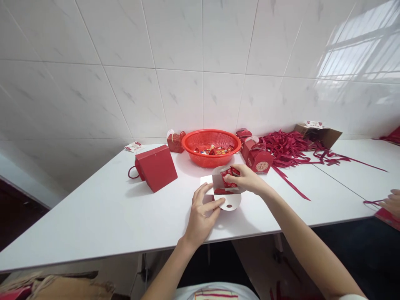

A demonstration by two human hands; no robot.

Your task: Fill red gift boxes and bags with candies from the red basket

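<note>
An unfolded small box with white inner flaps stands open near the table's front edge. My left hand rests its fingers on the box's left side and front flap. My right hand pinches a red wrapped packet at the box's opening. More red shows inside the box below the packet. Just behind stands a red plastic basket holding several wrapped candies.
Left is a red box; another stands beside the basket. At right are a closed red box, a pile of red ribbons and a cardboard box. Another person's hand shows at the right edge.
</note>
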